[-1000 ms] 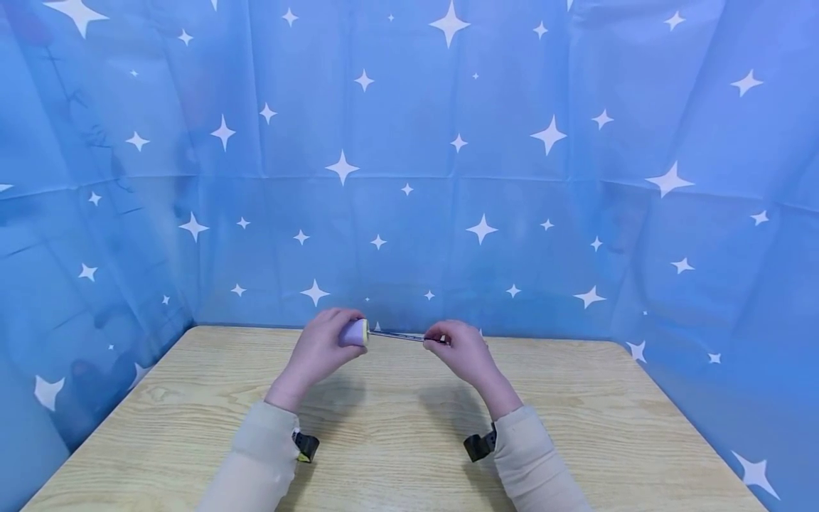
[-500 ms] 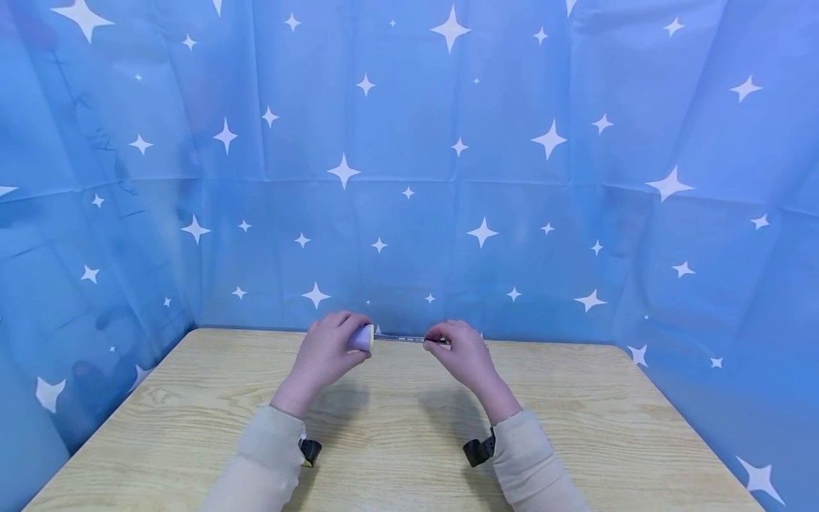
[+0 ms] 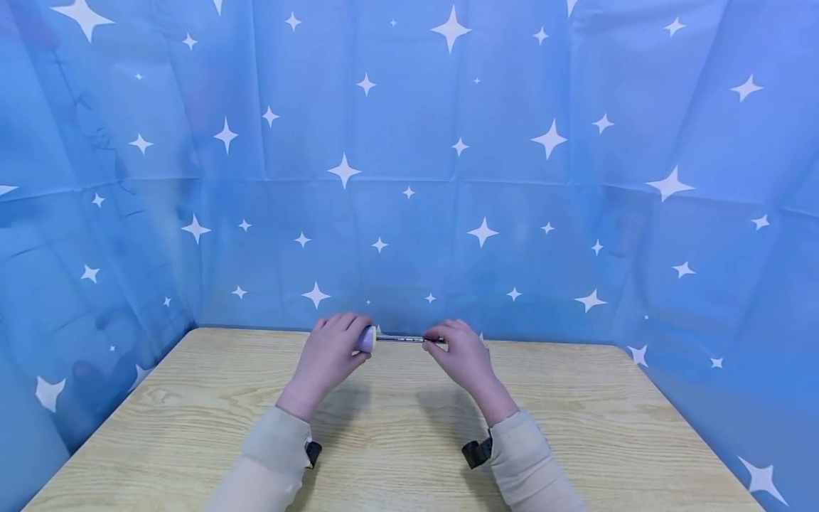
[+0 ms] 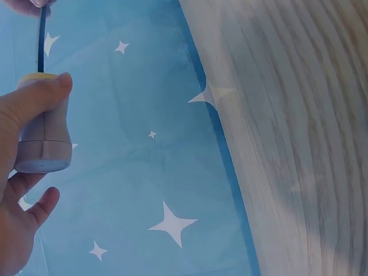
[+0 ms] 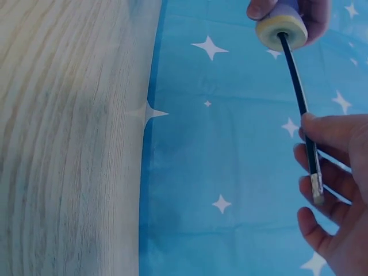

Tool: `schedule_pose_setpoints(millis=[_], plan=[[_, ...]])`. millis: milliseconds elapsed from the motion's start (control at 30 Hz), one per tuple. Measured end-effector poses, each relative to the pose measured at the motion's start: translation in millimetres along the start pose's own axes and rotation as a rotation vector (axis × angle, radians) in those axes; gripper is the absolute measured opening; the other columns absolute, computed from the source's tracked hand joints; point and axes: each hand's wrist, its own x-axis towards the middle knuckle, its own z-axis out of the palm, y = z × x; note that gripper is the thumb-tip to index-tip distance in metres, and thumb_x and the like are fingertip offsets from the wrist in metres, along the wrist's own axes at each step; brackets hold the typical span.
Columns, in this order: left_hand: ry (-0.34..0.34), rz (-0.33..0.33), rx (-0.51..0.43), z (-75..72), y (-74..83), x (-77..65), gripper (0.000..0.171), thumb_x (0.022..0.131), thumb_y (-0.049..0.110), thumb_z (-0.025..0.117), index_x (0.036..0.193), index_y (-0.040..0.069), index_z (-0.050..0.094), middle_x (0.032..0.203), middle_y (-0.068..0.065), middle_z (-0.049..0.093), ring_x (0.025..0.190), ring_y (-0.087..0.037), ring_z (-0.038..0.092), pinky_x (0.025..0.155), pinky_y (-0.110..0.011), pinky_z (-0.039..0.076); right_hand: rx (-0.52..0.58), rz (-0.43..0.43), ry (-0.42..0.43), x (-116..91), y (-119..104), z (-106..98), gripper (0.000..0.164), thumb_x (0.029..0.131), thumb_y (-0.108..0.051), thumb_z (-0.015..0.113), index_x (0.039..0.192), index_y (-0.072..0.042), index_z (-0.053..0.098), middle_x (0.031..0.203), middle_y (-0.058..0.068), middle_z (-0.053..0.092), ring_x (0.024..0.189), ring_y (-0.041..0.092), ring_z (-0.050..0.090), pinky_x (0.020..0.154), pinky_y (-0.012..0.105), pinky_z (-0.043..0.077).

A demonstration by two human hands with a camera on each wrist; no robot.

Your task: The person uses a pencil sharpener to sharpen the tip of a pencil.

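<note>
My left hand [image 3: 328,361] grips a lavender pencil sharpener [image 4: 47,129] with a pale yellow rim, held sideways above the table. A dark pencil [image 5: 297,83] runs into the hole in the yellow face [image 5: 267,33]; its inserted tip is hidden. Between thumb and fingers, my right hand [image 3: 466,357] pinches the pencil toward its eraser end. In the right wrist view the silver ferrule and eraser [image 5: 317,188] stick out past the fingertips. Both hands are a short way apart, joined by the pencil's bare length.
Below the hands is a light wood-grain table [image 3: 397,441]. A blue curtain [image 3: 409,256] with white stars hangs behind the table's far edge and along both sides. Black wrist devices [image 3: 476,453] show at both cuffs.
My left hand and the sharpener have shifted slightly right, toward the right hand. The pencil, first slanted, now lies nearly level. The right hand has hardly moved.
</note>
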Motion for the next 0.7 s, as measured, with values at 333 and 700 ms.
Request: schedule_pose_setpoints(millis=[333, 700], plan=[[0.028, 0.029, 0.023, -0.6, 3.0, -0.6, 0.051, 0.071, 0.024, 0.087, 0.115, 0.016, 0.065, 0.109, -0.002, 0.065, 0.102, -0.025, 0.060, 0.080, -0.041, 0.047, 0.002, -0.010, 0.001, -1.3, -2.2, 1.5, 0.008, 0.086, -0.016, 0.074, 0.095, -0.016, 0.075, 0.091, -0.006, 0.066, 0.088, 0.016, 0.058, 0.078, 0.036, 0.049], [0.044, 0.048, 0.012, -1.0, 6.9, -1.0, 0.050, 0.070, 0.023, 0.088, 0.114, 0.016, 0.066, 0.109, -0.003, 0.065, 0.104, -0.024, 0.060, 0.081, -0.041, 0.047, 0.034, -0.050, 0.024, -1.3, -3.7, 6.2, 0.007, 0.086, -0.013, 0.074, 0.092, -0.013, 0.076, 0.088, -0.005, 0.066, 0.086, 0.018, 0.057, 0.106, 0.045, 0.038]])
